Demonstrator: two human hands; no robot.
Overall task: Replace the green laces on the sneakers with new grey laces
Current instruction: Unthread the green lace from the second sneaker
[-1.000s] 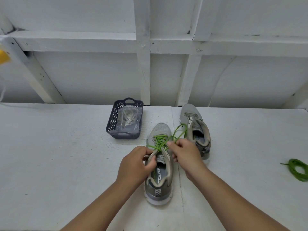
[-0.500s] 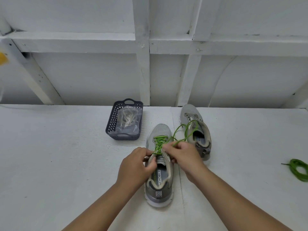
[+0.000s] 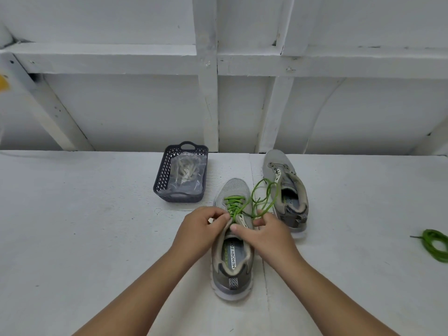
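Unlacing the near sneaker (image 3: 231, 251): left hand (image 3: 201, 230) pinches the green lace (image 3: 234, 207) at the eyelets, right hand (image 3: 269, 232) holds its loose loops. Next, I judge, draw another crossing free.

The near shoe (image 3: 232, 241) has a soft grey cloth top that looks like fine mesh, and a smooth rubbery sole. Its green lace (image 3: 234, 207) is a thin, matt cord. The far shoe (image 3: 287, 190) is the same grey cloth. The dark basket (image 3: 180, 174) is hard plastic with holes. A shiny clear plastic bag (image 3: 186, 174) lies in it. The table (image 3: 84, 226) is white, matt and a bit rough.
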